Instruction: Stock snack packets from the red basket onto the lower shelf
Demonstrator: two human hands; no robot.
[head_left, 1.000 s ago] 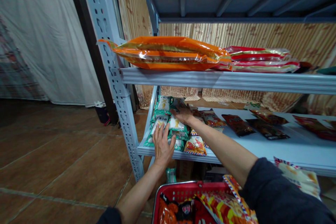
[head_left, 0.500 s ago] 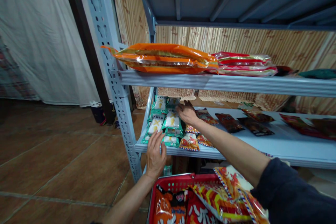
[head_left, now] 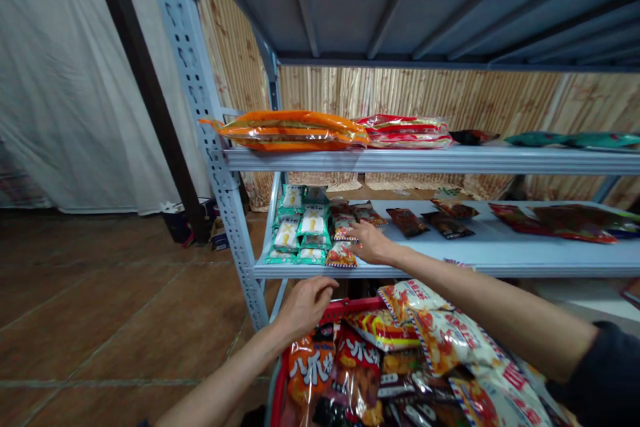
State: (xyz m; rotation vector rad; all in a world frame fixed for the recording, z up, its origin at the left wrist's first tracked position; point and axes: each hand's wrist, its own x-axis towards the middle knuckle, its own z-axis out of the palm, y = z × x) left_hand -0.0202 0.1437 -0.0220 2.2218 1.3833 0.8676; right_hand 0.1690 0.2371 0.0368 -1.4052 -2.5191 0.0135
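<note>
Lengthwise, the shelved orange packet (head_left: 341,256) runs front to back.

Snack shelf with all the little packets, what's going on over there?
A person is reaching to the shelf with the right hand beside some orange-and-white packets; I can't tell if it touches them. The left hand is near the red basket, fingers loosely bent, with nothing visible in it. Snack bags fill the basket, and green-and-white packets are stacked at the shelf's left end.
</note>
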